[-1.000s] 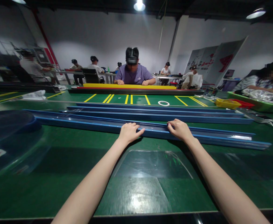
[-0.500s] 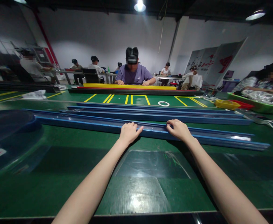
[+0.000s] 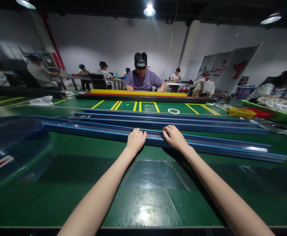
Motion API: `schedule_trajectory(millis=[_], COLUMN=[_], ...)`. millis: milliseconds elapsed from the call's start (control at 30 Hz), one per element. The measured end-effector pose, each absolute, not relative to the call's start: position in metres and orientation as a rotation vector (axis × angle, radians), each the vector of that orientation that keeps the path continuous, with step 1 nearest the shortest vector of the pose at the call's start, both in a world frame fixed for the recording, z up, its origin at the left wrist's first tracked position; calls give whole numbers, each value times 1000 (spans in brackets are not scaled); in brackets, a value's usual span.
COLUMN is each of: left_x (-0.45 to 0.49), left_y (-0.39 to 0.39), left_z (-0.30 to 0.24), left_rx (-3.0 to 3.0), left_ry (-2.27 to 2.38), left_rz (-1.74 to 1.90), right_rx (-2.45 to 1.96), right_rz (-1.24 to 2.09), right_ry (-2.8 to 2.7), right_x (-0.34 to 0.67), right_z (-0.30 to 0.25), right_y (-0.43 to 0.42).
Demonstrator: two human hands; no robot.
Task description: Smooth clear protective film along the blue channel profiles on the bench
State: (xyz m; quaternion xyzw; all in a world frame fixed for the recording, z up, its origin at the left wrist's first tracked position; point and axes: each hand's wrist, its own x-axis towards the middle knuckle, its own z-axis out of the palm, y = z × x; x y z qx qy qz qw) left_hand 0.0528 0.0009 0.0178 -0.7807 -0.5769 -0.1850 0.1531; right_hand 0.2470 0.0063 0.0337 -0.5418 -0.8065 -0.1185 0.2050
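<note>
A long blue plastic rail (image 3: 89, 131) lies across the green table (image 3: 67, 170), nearest to me. My left hand (image 3: 136, 139) rests on its near edge with the fingers curled over the top. My right hand (image 3: 174, 137) grips the same rail a little to the right, fingers hooked over it. The two hands are close together near the rail's middle. Two more blue rails (image 3: 182, 126) lie parallel just behind it.
A clear plastic dome (image 3: 13, 144) sits at the left. A clear sheet (image 3: 155, 170) lies flat in front of me. Across the table a person in a purple shirt (image 3: 142, 80) works on yellow and red rails (image 3: 138, 92). A white tape ring (image 3: 173, 111) and green tray (image 3: 273, 113) lie farther off.
My right hand has slid left along the rail toward my left hand. The left hand has barely moved.
</note>
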Motion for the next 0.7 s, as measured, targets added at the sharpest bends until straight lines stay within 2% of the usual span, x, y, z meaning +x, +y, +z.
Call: schedule_trajectory(millis=[267, 700], left_x=[46, 38], left_y=[1, -2], left_z=[11, 11], left_rx=[-2283, -2397], left_ry=[-1537, -1289], left_rz=[-644, -586], right_rx=[-1572, -1484], right_rz=[-350, -418], right_ry=[-2347, -2431], right_x=[240, 257], right_z=[32, 35], right_y=[6, -2])
